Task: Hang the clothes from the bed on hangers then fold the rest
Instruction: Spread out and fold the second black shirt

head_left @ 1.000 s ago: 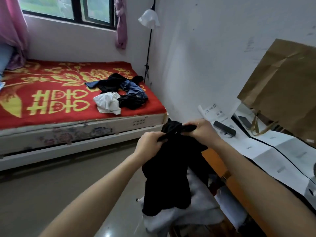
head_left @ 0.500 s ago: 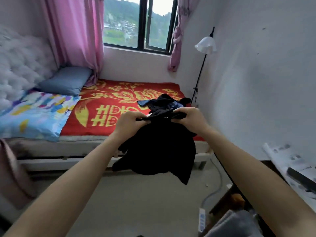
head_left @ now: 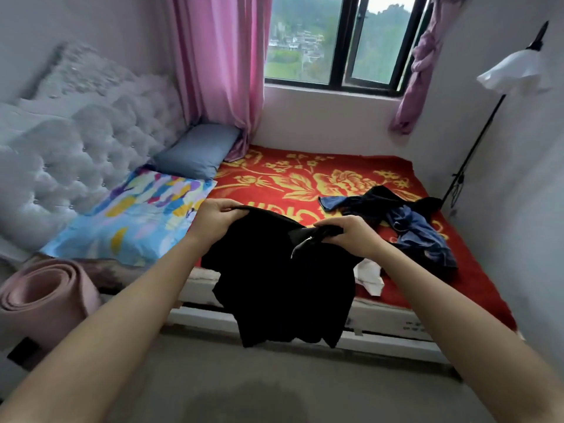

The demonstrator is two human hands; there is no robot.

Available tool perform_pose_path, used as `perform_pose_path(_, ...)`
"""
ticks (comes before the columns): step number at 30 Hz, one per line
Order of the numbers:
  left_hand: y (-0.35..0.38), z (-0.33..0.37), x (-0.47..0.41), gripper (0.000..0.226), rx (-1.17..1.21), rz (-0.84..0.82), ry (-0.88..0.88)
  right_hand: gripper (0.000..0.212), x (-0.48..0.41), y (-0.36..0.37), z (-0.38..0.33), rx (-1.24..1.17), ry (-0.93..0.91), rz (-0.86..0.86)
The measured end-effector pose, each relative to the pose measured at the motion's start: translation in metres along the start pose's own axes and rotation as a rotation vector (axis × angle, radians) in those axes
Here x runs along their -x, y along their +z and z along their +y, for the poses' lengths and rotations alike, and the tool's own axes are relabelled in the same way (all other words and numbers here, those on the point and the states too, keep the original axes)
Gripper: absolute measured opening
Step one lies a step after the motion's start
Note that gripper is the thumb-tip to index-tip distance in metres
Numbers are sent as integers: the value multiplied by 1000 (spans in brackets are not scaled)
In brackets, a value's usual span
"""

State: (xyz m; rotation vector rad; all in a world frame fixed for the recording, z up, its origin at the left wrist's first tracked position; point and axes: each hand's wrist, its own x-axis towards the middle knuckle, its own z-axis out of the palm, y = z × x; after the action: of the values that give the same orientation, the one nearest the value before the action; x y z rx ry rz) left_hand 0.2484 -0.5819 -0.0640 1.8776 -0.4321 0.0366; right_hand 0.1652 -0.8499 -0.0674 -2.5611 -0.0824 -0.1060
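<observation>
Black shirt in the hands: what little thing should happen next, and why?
Probably lower the black shirt onto the bare part of the red blanket and spread it flat. The left hand and the right hand grip its top edge, so it hangs bunched in the air; flat, it should fold more easily.

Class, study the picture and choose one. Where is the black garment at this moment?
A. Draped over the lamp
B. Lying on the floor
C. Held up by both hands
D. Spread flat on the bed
C: the left hand and the right hand each grip the top edge of the black garment, which hangs down in front of the bed.
</observation>
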Motion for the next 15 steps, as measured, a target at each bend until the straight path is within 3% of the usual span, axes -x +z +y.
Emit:
perform_pose_path(5,-44,-60,-92,13,30,205,-93,39,-91,16,26,49,4,3)
perform_pose_path(10,-80,-130,-224,16,-17,258,-92,49,-190,29,51,16,66,120)
perform_pose_path(15,-102,-185,-350,11,-127,270,-187,28,-277,40,58,5,194,212)
